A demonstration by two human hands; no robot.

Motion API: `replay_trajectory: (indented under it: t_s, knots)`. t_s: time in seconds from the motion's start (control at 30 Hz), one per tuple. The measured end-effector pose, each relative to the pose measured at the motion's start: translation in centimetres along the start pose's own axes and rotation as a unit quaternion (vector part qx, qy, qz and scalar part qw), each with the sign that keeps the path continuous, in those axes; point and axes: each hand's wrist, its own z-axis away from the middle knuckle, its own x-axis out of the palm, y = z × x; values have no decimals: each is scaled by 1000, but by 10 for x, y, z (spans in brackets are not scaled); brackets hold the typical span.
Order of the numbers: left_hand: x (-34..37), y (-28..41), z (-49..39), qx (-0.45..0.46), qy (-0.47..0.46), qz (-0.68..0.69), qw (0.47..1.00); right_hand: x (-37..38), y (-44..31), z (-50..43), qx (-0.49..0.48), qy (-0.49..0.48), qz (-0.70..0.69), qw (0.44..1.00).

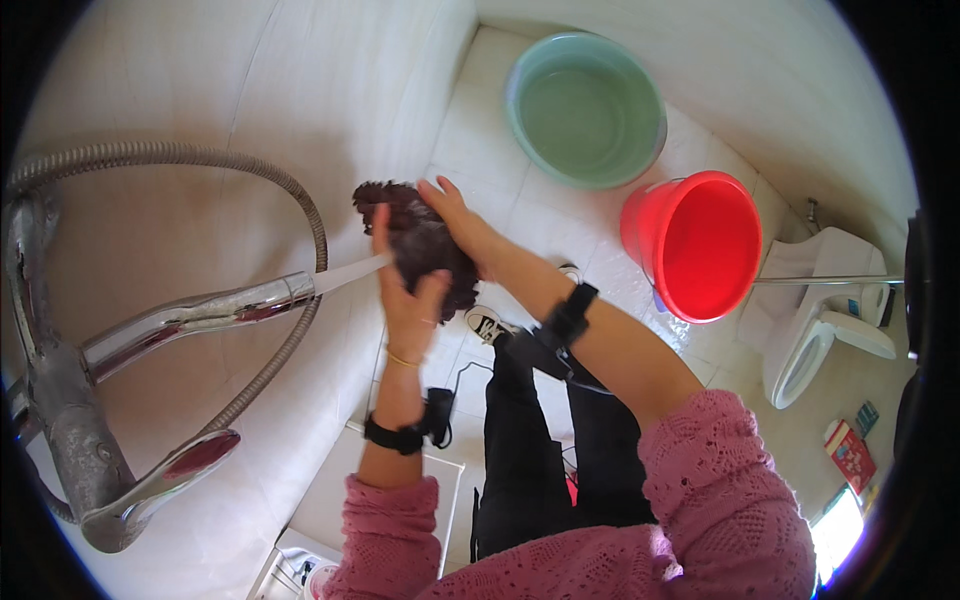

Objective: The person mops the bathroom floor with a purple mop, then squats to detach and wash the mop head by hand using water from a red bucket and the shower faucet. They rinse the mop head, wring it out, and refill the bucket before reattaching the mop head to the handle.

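A dark brown cloth pad with a fringed, tufted edge is held between my two hands; its exact kind is unclear. My left hand grips the near left side, thumb and fingers spread over it. On the far right side my right hand presses against the pad, its fingertips slightly blurred. A stream of water runs from the chrome faucet spout and reaches the pad by my left fingers. Part of the pad is hidden behind my hands.
The faucet's lever and a ribbed metal hose are at left against the wall. On the wet tiled floor stand a green basin holding water and a red bucket. A white toilet is farther right.
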Motion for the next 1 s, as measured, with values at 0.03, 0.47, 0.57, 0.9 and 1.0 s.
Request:
replay_trajectory:
  t_s: [0.03, 0.47, 0.57, 0.9, 1.0]
  knots:
    - [9, 6, 7, 113, 20, -239, 964, 2, -2, -9, 33, -48, -54, 997]
    - [-32, -60, -43, -182, 164, 29, 969, 22, 17, 0, -187, 28, 232, 954]
    - [-50, -49, -48, -218, 91, 225, 945, 16, 19, 16, -292, -17, 390, 873]
    - [-37, -22, -36, -20, 44, -159, 986, -7, 40, 6, -267, -10, 285, 920]
    - [9, -22, -8, 73, 66, -184, 978, -14, 32, -10, -44, -14, 111, 993]
